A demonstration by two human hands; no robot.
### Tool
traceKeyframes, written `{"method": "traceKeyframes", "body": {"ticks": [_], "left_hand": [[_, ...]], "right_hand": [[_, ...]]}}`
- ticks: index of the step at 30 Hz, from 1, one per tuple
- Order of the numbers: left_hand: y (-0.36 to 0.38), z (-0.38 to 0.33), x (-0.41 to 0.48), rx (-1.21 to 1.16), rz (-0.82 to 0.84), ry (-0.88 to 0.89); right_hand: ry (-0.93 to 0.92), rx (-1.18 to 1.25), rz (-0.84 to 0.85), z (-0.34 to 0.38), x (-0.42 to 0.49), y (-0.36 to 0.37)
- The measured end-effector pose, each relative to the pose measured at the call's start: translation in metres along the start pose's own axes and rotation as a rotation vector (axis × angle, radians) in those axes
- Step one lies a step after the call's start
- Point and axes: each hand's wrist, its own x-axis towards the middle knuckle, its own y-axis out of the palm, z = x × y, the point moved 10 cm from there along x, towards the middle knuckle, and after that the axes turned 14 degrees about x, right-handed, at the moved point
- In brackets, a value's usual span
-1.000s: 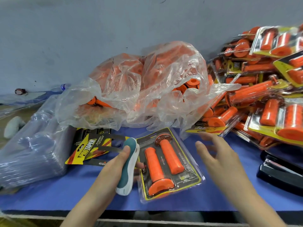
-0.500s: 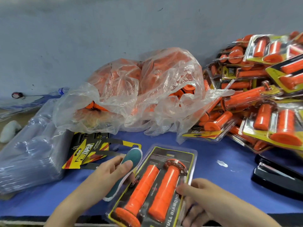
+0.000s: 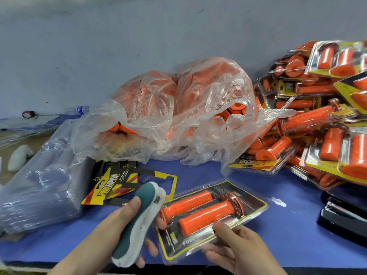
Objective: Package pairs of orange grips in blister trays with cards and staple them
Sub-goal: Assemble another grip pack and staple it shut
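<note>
Pack (image 3: pixel 206 212) sits at the table's (image 3: pixel 288 233) near edge, right hand (image 3: pixel 236 249) pinching its near rim, left hand (image 3: pixel 112 225) gripping the stapler (image 3: pixel 139 219), whose mouth, seemingly at the pack's left edge, should bite squarely through both layers.

Packing bench in a small workshop or factory. Blue-covered table (image 3: pixel 288 225) standing against bare grey wall (image 3: pixel 139 46). Sealed yellow-carded packs of orange grips (image 3: pixel 327 120) lying heaped far right; clear plastic bag of loose orange grips (image 3: pixel 178 116) slumping centre; stacked clear blister trays (image 3: pixel 39 185) and yellow-black printed cards (image 3: pixel 111 181) lying left.
</note>
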Motion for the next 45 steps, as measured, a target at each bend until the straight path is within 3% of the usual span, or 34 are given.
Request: {"method": "traceKeyframes", "body": {"ticks": [6,10,14,17,21,27,31,38,41,43,45], "left_hand": [[0.013,-0.012,0.0,0.093,-0.102,0.141],[0.0,-0.032,-0.013,0.41,-0.299,0.317],[0.003,-0.051,-0.025,0.588,-0.324,0.468],[0.008,-0.051,-0.032,0.789,-0.367,0.479],[0.005,-0.052,-0.036,0.831,-0.418,0.484],[-0.005,-0.054,-0.03,0.774,-0.363,0.523],[-0.008,-0.057,-0.023,0.757,-0.325,0.563],[-0.026,-0.035,0.012,0.595,-0.409,0.318],[-0.038,-0.034,0.001,0.538,-0.547,0.245],[-0.039,-0.032,-0.007,0.294,-0.562,0.172],[-0.009,-0.012,-0.004,-0.008,-0.303,0.023]], "right_hand": [[-0.003,0.05,0.033,-0.004,-0.001,0.014],[-0.134,-0.016,-0.002,0.007,0.004,0.011],[-0.287,-0.05,-0.072,0.029,0.004,-0.003],[-0.277,0.037,-0.09,0.034,0.003,-0.009],[-0.267,0.024,-0.102,0.041,0.0,-0.014],[-0.316,-0.018,-0.121,0.059,-0.001,-0.028],[-0.243,-0.079,-0.085,0.065,0.002,-0.034],[-0.23,-0.228,-0.07,0.06,0.011,-0.032],[-0.199,-0.231,-0.051,0.058,0.015,-0.029],[-0.163,-0.236,-0.057,0.057,0.017,-0.029],[-0.135,-0.307,-0.061,0.055,0.019,-0.027]]}}
